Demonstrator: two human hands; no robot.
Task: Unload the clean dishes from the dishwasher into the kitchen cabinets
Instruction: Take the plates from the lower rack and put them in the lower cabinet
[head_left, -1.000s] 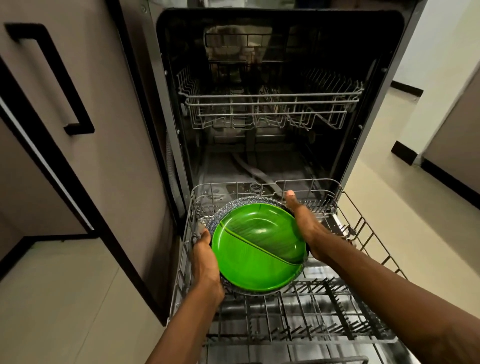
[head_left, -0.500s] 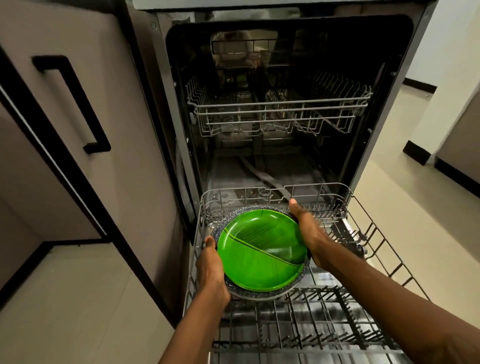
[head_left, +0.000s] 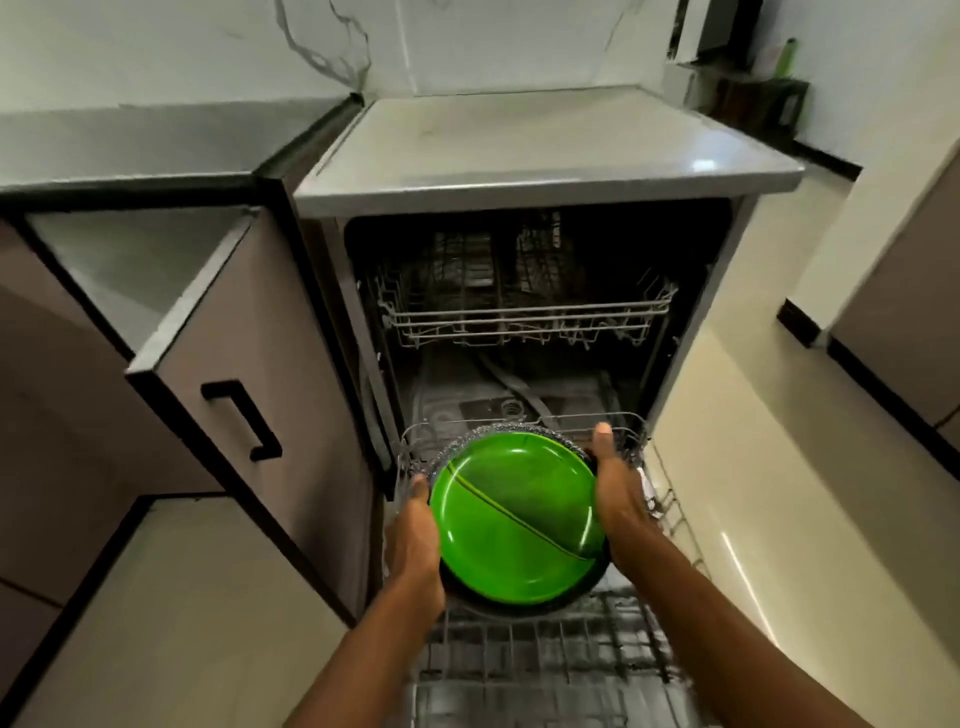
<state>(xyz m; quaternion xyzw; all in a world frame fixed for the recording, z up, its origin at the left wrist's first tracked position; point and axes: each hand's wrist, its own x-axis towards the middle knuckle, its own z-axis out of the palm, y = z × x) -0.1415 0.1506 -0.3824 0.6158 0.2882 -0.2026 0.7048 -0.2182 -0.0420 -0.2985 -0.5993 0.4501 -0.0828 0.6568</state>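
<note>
A round green plate (head_left: 517, 519) lies on top of a dark speckled plate (head_left: 478, 434), whose rim shows along the far edge. I hold this stack from both sides above the pulled-out lower rack (head_left: 545, 660) of the open dishwasher (head_left: 519, 291). My left hand (head_left: 413, 540) grips the left edge with the thumb on the rim. My right hand (head_left: 618, 493) presses against the right edge, fingers pointing away. The stack is tilted slightly toward me.
The upper rack (head_left: 524, 317) sits inside the dishwasher, with no dishes that I can make out. To the left a cabinet door (head_left: 249, 395) with a black handle stands open over a pale shelf (head_left: 119, 260). A grey countertop (head_left: 519, 150) tops the dishwasher. Pale floor lies on both sides.
The view has risen and pulled back, so the countertop and the open cabinet now show. The stack of plates has come up off the lower rack, still held in both hands.
</note>
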